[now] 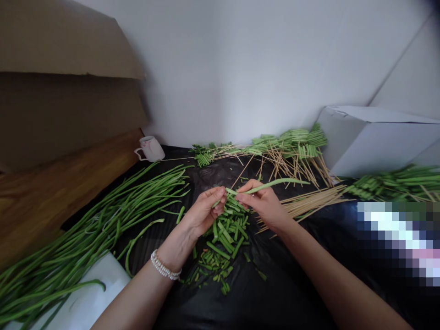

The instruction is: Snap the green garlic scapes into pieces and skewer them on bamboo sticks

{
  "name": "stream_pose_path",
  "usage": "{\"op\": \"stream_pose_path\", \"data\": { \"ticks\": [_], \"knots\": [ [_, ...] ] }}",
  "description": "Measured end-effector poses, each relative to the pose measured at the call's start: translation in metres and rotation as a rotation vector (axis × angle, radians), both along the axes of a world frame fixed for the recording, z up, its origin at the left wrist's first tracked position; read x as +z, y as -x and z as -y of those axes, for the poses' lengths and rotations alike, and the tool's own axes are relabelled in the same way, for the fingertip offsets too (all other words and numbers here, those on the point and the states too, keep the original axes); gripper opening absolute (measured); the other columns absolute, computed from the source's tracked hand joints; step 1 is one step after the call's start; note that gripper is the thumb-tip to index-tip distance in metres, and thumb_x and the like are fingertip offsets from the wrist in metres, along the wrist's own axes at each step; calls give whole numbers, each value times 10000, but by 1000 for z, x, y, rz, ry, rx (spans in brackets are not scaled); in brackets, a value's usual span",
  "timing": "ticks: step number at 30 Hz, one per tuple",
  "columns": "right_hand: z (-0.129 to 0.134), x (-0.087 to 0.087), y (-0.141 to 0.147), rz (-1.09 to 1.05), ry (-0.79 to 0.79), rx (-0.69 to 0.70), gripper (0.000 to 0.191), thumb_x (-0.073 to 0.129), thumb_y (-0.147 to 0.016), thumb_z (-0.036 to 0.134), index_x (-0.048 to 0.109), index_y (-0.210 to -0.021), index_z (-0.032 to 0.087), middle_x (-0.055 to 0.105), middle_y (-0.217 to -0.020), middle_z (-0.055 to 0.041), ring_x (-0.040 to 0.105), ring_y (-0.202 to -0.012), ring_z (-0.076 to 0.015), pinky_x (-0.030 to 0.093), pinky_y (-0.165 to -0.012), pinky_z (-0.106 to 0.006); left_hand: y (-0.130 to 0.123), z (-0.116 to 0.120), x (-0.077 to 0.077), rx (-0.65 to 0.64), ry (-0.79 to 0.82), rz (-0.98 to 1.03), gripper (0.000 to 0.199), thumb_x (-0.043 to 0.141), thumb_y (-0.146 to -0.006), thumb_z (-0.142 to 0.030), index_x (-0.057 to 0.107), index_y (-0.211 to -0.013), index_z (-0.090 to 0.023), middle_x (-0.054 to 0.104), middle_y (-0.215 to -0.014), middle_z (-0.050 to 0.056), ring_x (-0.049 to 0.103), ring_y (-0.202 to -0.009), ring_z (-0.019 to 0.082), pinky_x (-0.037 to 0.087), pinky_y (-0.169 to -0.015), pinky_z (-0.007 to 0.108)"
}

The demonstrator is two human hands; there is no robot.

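Note:
Both of my hands hold one long green bean (283, 182) above the middle of the black sheet. My left hand (208, 208) pinches its left end between thumb and fingers. Close beside it, my right hand (263, 204) grips the bean farther along, and the free end sticks out to the right. Under the hands lies a heap of cut bean pieces (225, 236), with small trimmings (209, 266) in front. A thin stick shows just behind the fingers; whether a hand touches it I cannot tell.
Whole long beans (137, 201) spread along the left. Loose bamboo skewers (309, 201) lie right of my hands. Skewered bean pieces (292, 140) are stacked by the wall, more (388, 183) at right. A white mug (152, 149), white box (360, 142) and cardboard box (68, 105) stand around.

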State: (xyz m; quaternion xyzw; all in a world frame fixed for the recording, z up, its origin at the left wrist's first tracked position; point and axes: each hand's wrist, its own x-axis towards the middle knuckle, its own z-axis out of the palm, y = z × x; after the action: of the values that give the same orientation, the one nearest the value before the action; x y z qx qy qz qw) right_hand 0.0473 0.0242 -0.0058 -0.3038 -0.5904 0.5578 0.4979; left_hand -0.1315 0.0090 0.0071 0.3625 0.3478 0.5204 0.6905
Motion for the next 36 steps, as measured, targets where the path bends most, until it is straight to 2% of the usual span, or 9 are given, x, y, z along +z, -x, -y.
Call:
{"op": "stream_pose_path", "data": {
  "ticks": [3, 5, 7, 10, 13, 18, 23, 28, 36],
  "knots": [
    [2, 1, 3, 54, -17, -1, 157, 740, -745, 319, 639, -760, 200, 601, -644, 31, 500, -561, -102, 400, -551, -254, 9, -7, 2, 209, -29, 109, 308, 832, -665, -266, 566, -739, -129, 492, -638, -50, 423, -518, 23, 354, -469, 110],
    [3, 1, 4, 67, -11, 8, 158, 742, -739, 322, 646, -756, 198, 608, -648, 27, 500, -558, -102, 398, -546, -253, 16, -10, 4, 262, -33, 102, 331, 848, -635, -247, 561, -752, -132, 508, -664, -48, 435, -521, 18, 311, -435, 92],
    [4, 1, 4, 74, 1, 22, 159, 750, -728, 321, 654, -752, 197, 601, -642, 30, 492, -554, -99, 390, -541, -250, 18, -10, 5, 190, -19, -8, 322, 830, -661, -293, 568, -753, -131, 497, -642, -47, 415, -494, 19, 259, -403, 96],
    [3, 2, 3, 76, 15, 41, 169, 766, -708, 321, 660, -742, 194, 593, -642, 32, 489, -569, -98, 383, -553, -251, 14, -5, 5, -9, 4, -217, 364, 784, -702, -427, 601, -743, -114, 455, -570, -48, 351, -440, 17, 173, -380, 123],
    [2, 3, 2, 81, 27, 61, 184, 778, -693, 329, 664, -741, 193, 587, -641, 33, 485, -573, -99, 382, -555, -254, 8, 1, 5, -147, 14, -310, 396, 807, -665, -438, 598, -682, -102, 464, -564, -38, 300, -429, 7, 119, -387, 152],
    [-2, 1, -1, -70, 112, 39, 204, 761, -723, 371, 663, -788, 204, 587, -641, 28, 499, -572, -105, 396, -554, -259, 8, 3, 8, -164, 22, -370, 379, 844, -613, -393, 617, -687, -99, 510, -595, -21, 286, -435, 4, 112, -406, 176],
    [-4, 1, -2, -131, 183, 50, 235, 758, -729, 408, 667, -780, 197, 587, -646, 18, 497, -579, -104, 379, -554, -257, 9, 5, 6, -208, 21, -380, 350, 858, -597, -361, 644, -711, -108, 452, -549, -50, 292, -445, 18, 138, -415, 176],
    [-2, 0, 0, -83, 121, 90, 214, 752, -736, 392, 701, -807, 197, 598, -694, 14, 495, -622, -108, 386, -571, -258, 9, 3, 4, -172, 0, -328, 404, 808, -655, -454, 707, -804, -93, 485, -600, -30, 259, -443, 12, 100, -417, 195],
    [-2, -3, 0, -4, 57, 89, 179, 736, -756, 369, 701, -801, 199, 599, -664, 23, 486, -596, -104, 387, -567, -258, 6, 6, 3, -162, -36, -492, 370, 845, -599, -429, 697, -742, -122, 476, -536, -43, 285, -459, 38, 145, -439, 213]
  ]
}}
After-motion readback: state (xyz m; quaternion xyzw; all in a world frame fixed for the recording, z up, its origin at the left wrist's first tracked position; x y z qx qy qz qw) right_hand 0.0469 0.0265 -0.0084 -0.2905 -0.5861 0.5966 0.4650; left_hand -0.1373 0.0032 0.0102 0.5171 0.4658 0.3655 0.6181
